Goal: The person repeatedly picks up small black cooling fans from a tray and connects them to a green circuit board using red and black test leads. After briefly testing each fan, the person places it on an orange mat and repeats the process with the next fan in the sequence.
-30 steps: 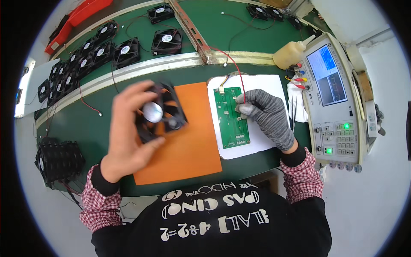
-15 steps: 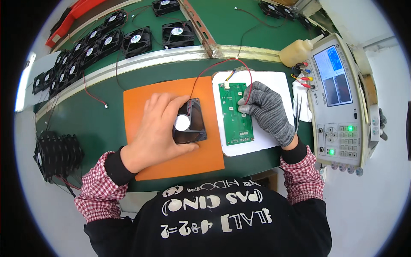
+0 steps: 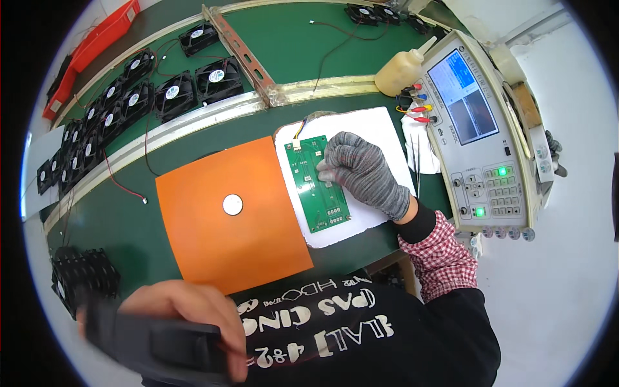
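My left hand [image 3: 193, 306], bare and smeared by motion, is at the lower left close to my body. Its fingers grip a black square-framed fan [image 3: 158, 351], which is tilted and blurred. My right hand [image 3: 361, 168], in a grey knitted glove, has its thumb and fingers pinched together over the upper right part of a green circuit board [image 3: 316, 197]. Whatever lies in that pinch is hidden by the fingers. The board rests on a white pad [image 3: 380, 126], with a white plug and thin coloured wires at its top end. A white disc [image 3: 233, 204] sits on the orange sheet [image 3: 238, 251].
Several black fans [image 3: 172, 93] with trailing wires stand along the back left. A fan stack [image 3: 87, 277] is at the left. A test instrument [image 3: 480, 129] with lit screen stands right, beside a squeeze bottle [image 3: 396, 74], tweezers [image 3: 418, 164] and coloured clip leads [image 3: 419, 109].
My left hand has lifted the fan off the orange sheet and carried it toward my body, down and left. The white disc is now uncovered. My right hand stays over the board; the view has shifted.
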`<state>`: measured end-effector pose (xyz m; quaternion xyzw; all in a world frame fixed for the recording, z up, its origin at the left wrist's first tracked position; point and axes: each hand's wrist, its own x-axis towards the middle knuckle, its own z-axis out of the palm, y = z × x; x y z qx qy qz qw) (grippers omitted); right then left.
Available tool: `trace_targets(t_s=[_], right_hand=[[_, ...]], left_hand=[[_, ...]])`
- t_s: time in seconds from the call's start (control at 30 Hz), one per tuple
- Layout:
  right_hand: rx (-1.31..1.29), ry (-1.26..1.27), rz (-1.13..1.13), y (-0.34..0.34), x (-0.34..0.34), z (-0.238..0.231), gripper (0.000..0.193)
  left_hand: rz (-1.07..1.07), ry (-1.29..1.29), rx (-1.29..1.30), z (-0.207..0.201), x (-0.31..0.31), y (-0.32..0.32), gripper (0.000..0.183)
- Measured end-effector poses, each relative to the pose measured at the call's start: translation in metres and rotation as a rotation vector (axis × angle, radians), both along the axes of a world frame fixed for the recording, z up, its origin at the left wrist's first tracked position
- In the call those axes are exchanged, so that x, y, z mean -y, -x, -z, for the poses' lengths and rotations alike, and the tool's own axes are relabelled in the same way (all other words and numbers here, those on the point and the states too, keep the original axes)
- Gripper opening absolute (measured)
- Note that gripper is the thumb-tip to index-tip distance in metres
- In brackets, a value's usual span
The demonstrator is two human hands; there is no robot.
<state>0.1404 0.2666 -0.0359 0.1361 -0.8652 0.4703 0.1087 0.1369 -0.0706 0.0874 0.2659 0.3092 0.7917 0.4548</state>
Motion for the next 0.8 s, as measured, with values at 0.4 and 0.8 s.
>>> trace_targets(t_s=[0.4,0.8], right_hand=[[-0.132,-0.213,0.018,-0.003,0.004,-0.009,0.017],[-0.211,0.092,0.129,-0.011,0.007,-0.011,0.022]], left_hand=[[-1.440,0.890,-1.652,0.031,0.002,-0.010,0.032],[-0.950,1.165,-1.768,0.102,-0.088,0.236,0.075]])
